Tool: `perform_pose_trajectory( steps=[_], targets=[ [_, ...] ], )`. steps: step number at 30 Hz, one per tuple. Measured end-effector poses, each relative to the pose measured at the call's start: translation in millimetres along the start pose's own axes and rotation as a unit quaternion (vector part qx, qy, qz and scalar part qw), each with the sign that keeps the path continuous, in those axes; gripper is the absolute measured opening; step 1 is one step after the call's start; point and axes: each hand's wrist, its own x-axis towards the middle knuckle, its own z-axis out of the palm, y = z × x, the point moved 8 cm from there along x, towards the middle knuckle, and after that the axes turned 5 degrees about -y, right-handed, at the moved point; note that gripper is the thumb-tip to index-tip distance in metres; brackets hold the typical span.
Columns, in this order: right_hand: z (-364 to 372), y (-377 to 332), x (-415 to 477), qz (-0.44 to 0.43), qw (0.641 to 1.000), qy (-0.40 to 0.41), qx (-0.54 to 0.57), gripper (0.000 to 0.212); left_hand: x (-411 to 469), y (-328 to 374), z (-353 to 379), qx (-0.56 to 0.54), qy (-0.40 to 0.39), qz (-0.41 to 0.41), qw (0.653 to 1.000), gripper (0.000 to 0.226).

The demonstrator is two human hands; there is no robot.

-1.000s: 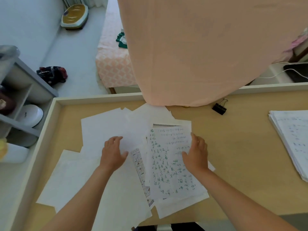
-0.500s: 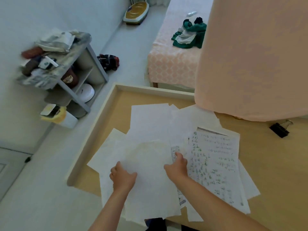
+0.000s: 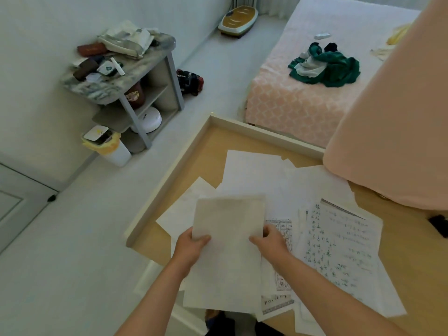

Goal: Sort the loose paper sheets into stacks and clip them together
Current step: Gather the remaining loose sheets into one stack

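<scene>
– Posture of the arms: how is it to be described?
– Both bare forearms are seen reaching forward from the bottom edge, drawn close together over the near left part of the table (image 3: pixel 213 154). The left hand (image 3: pixel 191 247) is curled round the left edge of a blank sheet (image 3: pixel 229 263), with the thumb laid on the upper face and the fingers hidden beneath. The right hand (image 3: pixel 272 243) is closed on the sheet's right edge in the same way.

– Is the sheet lying flat?
– It appears raised off the pile, held lengthwise away from the body, with its lower edge hanging past the table's near side. Whether one sheet or several are gripped cannot be told.

– Where is the rest of the paper?
– Loose sheets (image 3: pixel 254 173) are spread overlapping across the table, beneath and beyond the hands. A handwritten page (image 3: pixel 339 243) lies on top to the right of the right hand. A printed page (image 3: pixel 282 226) is partly covered just beside that hand.

– Is a clip seen?
– A black binder clip (image 3: pixel 438 226) is cut off by the right edge, on bare table, well apart from both hands. A pink cloth (image 3: pixel 388 141) hangs over the table's far right. A cluttered grey shelf unit (image 3: pixel 150 93) stands on the floor at left.
</scene>
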Motion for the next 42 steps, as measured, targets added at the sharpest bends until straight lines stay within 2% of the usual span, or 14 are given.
perform_pose_trajectory(
  steps=[3, 5, 8, 12, 15, 18, 20, 22, 24, 27, 30, 33, 38, 42],
  targets=[
    [-6.4, -16.7, 0.2, -0.050, 0.989, 0.075, -0.117, 0.074, 3.7, 2.1, -12.2, -0.025, -0.032, -0.005, 0.999, 0.024],
    [-3.6, -17.2, 6.7, -0.062, 0.996, 0.034, -0.061, 0.086, 5.0, 1.2, -17.5, -0.061, -0.059, -0.015, 0.996, 0.024],
    [11.2, -16.4, 8.7, -0.036, 0.994, -0.093, 0.054, 0.067, 5.7, -1.3, -12.6, -0.119, -0.118, -0.025, 0.986, 0.027],
    [4.4, -18.7, 9.2, -0.041, 0.995, -0.083, 0.050, 0.027, 7.5, 3.1, 3.4, -0.108, -0.154, -0.013, 0.982, 0.028],
    [-26.7, -13.5, 13.5, -0.041, 0.999, -0.019, 0.017, 0.020, 22.7, 12.6, -1.7, 0.080, -0.064, 0.050, 0.994, 0.036],
    [-62.9, -22.4, 13.0, -0.074, 0.992, -0.001, -0.102, 0.016, 33.5, 30.8, -15.8, 0.342, 0.075, 0.115, 0.929, 0.062],
    [-75.9, -33.7, 11.2, -0.104, 0.978, -0.032, -0.179, 0.024, 40.4, 27.9, -16.4, 0.454, 0.084, 0.085, 0.883, 0.087],
    [-80.4, -42.0, 12.6, -0.120, 0.956, -0.056, -0.260, 0.027, 44.2, 19.6, -11.4, 0.504, 0.053, 0.034, 0.861, 0.110],
    [-77.5, -46.6, 19.1, -0.139, 0.923, -0.063, -0.354, 0.022, 46.1, 17.3, -6.9, 0.528, 0.051, 0.016, 0.847, 0.116],
    [-60.1, -52.4, 26.8, -0.199, 0.850, -0.069, -0.483, 0.021, 48.5, 23.1, -8.8, 0.501, 0.070, -0.001, 0.863, 0.108],
    [-40.8, -53.2, 36.0, -0.246, 0.798, -0.075, -0.545, 0.027, 53.3, 24.4, -18.1, 0.417, 0.061, -0.021, 0.906, 0.085],
    [-32.1, -45.1, 45.9, -0.222, 0.806, -0.086, -0.542, 0.028, 58.0, 25.7, -28.0, 0.363, 0.027, -0.003, 0.932, 0.042],
    [-34.1, -44.4, 53.8, -0.224, 0.798, -0.062, -0.556, 0.025, 47.2, 33.7, -55.9, 0.261, 0.049, 0.035, 0.963, 0.008],
    [-35.3, -47.9, 56.9, -0.219, 0.777, -0.068, -0.586, 0.020, 29.4, 40.1, -57.3, 0.267, 0.047, 0.066, 0.960, 0.018]
  ],
)
